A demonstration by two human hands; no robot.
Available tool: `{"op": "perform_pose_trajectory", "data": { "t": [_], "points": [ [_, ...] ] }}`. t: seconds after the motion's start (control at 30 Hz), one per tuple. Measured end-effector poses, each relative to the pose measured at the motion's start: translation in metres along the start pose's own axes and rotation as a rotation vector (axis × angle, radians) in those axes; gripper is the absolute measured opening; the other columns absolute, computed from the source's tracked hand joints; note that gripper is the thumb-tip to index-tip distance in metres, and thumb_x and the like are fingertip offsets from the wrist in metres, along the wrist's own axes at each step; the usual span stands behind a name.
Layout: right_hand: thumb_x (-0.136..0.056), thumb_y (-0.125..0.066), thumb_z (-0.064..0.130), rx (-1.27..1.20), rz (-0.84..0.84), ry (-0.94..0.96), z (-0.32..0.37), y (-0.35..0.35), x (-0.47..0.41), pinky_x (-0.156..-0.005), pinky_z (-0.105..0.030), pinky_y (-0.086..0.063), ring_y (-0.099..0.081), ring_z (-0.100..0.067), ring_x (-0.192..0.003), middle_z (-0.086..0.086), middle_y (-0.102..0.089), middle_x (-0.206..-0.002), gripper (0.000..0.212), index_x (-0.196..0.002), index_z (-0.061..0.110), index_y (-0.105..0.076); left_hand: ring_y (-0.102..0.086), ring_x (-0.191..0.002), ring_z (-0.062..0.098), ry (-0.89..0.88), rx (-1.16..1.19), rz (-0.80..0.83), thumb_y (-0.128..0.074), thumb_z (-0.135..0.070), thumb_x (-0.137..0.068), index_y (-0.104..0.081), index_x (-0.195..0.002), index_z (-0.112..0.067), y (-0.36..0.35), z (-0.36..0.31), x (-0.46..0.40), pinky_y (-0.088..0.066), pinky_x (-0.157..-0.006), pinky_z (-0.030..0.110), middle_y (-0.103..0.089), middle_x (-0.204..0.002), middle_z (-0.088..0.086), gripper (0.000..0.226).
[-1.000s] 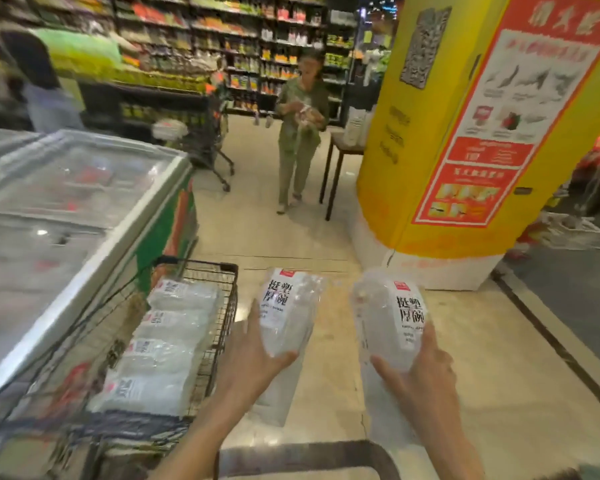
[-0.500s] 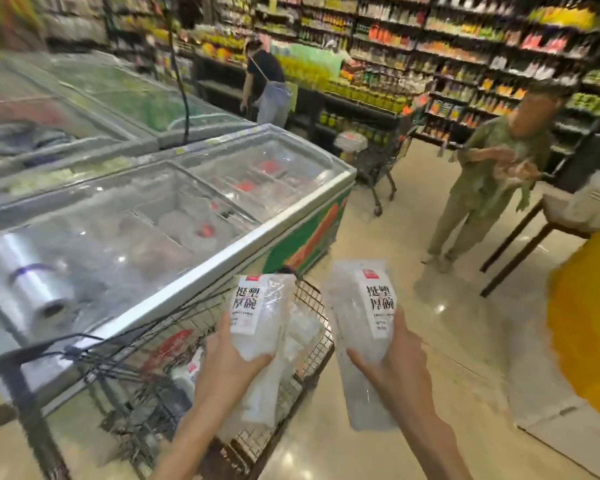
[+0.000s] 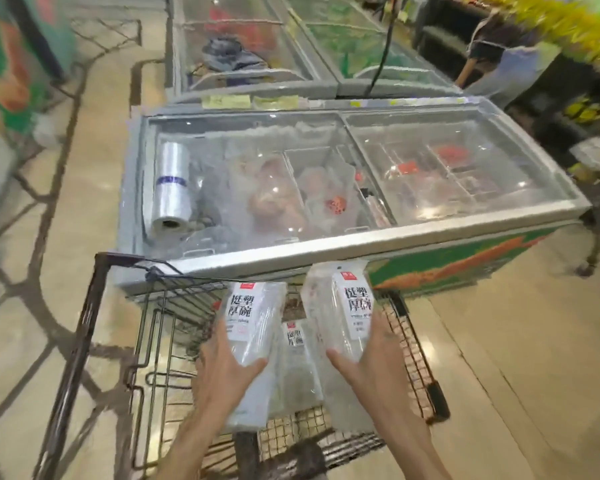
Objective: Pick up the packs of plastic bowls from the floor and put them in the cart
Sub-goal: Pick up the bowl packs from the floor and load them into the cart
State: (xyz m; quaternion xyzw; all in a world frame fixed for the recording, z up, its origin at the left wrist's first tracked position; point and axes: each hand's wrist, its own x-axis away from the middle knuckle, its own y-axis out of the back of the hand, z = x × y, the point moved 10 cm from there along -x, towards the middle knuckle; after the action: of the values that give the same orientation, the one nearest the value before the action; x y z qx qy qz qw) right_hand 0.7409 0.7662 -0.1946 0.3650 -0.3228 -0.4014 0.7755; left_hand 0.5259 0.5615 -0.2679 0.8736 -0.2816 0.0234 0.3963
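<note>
- Supermarket aisle, glass-topped chest freezer just beyond both hands.
- Left hand grips a clear plastic pack of bowls with a white label; right hand grips a second, matching pack.
- Both packs stand lengthwise, pointing away from the wrists, directly above the wire shopping cart.
- Another pack lies below, between the hands; the drop is straight down.
</note>
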Motion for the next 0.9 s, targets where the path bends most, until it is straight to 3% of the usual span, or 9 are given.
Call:
{"op": "perform_pose_trajectory", "data": {
  "t": [0.07, 0.1, 0.2, 0.4, 0.63, 0.9],
  "points": [
    [-0.075, -0.070, 0.071, 0.037, 0.098, 0.022, -0.019, -0.034, -0.033, -0.106, -0.054, -0.045, -0.038, -0.036, -0.139, -0.017, -0.034, -0.155, 0.124, -0.159, 0.031, 0.011, -0.054, -0.096, 0.018, 0.093, -0.014, -0.060, -0.094, -0.047, -0.064, 0.009, -0.156, -0.055, -0.027, 0.018, -0.010, -0.048, -0.061, 0.030, -0.055, -0.126, 0.008, 0.138],
    [-0.075, -0.069, 0.072, 0.060, 0.118, 0.035, -0.019, -0.040, -0.033, -0.104, -0.054, -0.047, -0.040, -0.036, -0.137, -0.017, -0.036, -0.152, 0.124, -0.158, 0.032, 0.014, -0.057, -0.101, 0.023, 0.117, -0.006, -0.070, -0.094, -0.048, -0.064, 0.009, -0.155, -0.056, -0.027, 0.018, -0.008, -0.055, -0.073, 0.040, -0.055, -0.124, 0.009, 0.137],
    [-0.075, -0.070, 0.070, 0.094, 0.202, 0.033, -0.037, -0.075, -0.050, -0.100, -0.053, -0.049, -0.044, -0.036, -0.132, -0.017, -0.040, -0.148, 0.123, -0.158, 0.034, 0.014, -0.055, -0.122, 0.034, 0.214, -0.030, -0.076, -0.093, -0.049, -0.065, 0.006, -0.156, -0.054, -0.054, 0.037, -0.013, -0.052, -0.098, 0.057, -0.056, -0.132, 0.012, 0.134],
    [-0.076, -0.065, 0.075, 0.139, 0.276, -0.016, -0.081, -0.138, -0.067, -0.099, -0.052, -0.049, -0.041, -0.037, -0.133, -0.018, -0.035, -0.151, 0.121, -0.156, 0.034, 0.017, -0.056, -0.114, 0.031, 0.322, -0.067, -0.147, -0.094, -0.045, -0.065, 0.003, -0.159, -0.047, -0.112, 0.073, -0.037, -0.054, -0.091, 0.055, -0.056, -0.124, 0.011, 0.135],
    [-0.074, -0.064, 0.078, 0.119, 0.269, -0.066, -0.113, -0.199, -0.087, -0.104, -0.052, -0.046, -0.039, -0.034, -0.136, -0.015, -0.030, -0.155, 0.124, -0.154, 0.039, 0.023, -0.048, -0.131, 0.038, 0.385, -0.239, -0.122, -0.085, -0.061, -0.070, -0.002, -0.161, -0.031, -0.183, 0.124, -0.081, -0.050, -0.099, 0.059, -0.044, -0.144, 0.020, 0.127],
    [-0.078, -0.063, 0.076, 0.122, 0.273, -0.127, -0.124, -0.249, -0.093, -0.109, -0.051, -0.040, -0.032, -0.034, -0.139, -0.017, -0.025, -0.156, 0.122, -0.155, 0.036, 0.022, -0.043, -0.134, 0.042, 0.400, -0.298, -0.159, -0.081, -0.069, -0.067, 0.001, -0.161, -0.034, -0.200, 0.159, -0.085, -0.044, -0.101, 0.062, -0.036, -0.150, 0.022, 0.130]
  ]
}}
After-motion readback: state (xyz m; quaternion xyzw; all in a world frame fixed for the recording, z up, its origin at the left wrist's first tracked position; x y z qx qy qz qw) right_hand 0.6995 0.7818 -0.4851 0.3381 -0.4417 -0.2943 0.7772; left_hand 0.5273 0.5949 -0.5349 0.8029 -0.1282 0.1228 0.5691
